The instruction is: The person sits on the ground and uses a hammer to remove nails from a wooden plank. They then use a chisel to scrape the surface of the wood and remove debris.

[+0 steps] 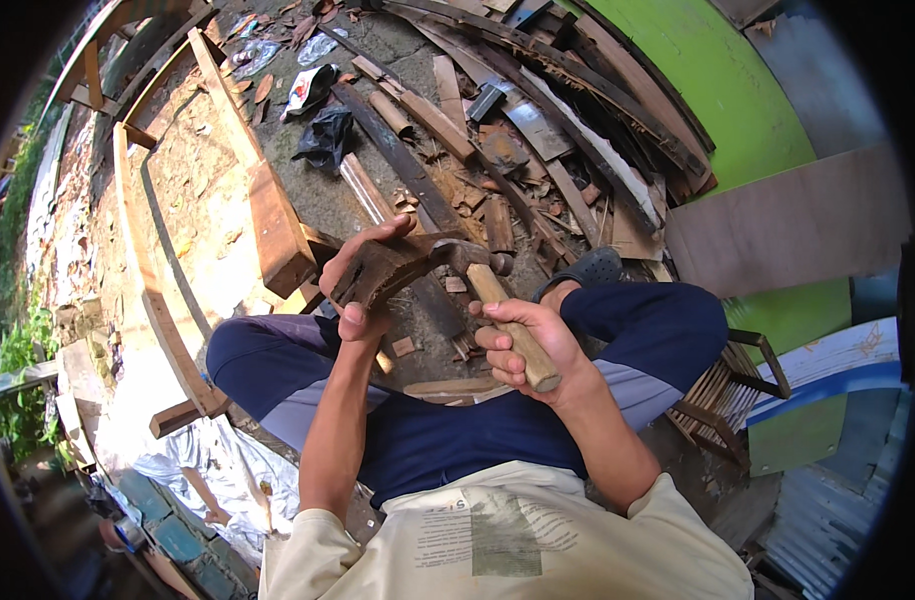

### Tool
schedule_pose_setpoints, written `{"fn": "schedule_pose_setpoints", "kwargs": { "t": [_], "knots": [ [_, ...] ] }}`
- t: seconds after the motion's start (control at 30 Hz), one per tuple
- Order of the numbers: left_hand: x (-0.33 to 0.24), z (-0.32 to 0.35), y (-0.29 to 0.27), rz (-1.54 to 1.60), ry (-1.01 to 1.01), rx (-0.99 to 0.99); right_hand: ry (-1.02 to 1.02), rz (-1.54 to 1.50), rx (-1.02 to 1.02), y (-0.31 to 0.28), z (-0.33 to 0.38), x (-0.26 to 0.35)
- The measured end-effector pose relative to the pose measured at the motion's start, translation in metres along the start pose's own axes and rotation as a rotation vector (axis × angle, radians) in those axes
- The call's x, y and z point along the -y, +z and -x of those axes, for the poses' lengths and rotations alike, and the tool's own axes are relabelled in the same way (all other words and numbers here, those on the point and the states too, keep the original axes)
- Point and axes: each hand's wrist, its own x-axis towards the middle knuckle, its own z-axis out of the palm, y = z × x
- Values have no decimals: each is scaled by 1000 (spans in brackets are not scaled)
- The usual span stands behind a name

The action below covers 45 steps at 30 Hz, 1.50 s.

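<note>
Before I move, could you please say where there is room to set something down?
The sunlit ground between the two wooden rails is mostly bare; a grey patch lies between the right rail and the black bag. Beyond the hammer, wood scraps and planks lie crowded.

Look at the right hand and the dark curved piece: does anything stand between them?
Yes, the hammer: the right hand grips its wooden handle, and its metal head is by the right end of the dark curved piece, which the left hand holds. Nothing else visible stands between.
</note>
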Motion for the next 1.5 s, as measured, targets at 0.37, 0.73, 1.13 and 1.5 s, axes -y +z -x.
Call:
{"fn": "schedule_pose_setpoints", "kwargs": {
  "t": [0.37,0.73,1.13,1.5],
  "knots": [
    [-3,-8,7,-73,10,63,0,-10,29,1,11,-18],
    [4,-23,-6,70,-75,54,-23,310,125,-36,-7,4],
    [18,-30,-24,48,-8,-114,-718,909,-350,-26,-30,-23],
    [3,-31,-9,63,-55,9,-829,900,-383,-54,-23,5]
  ]
}}
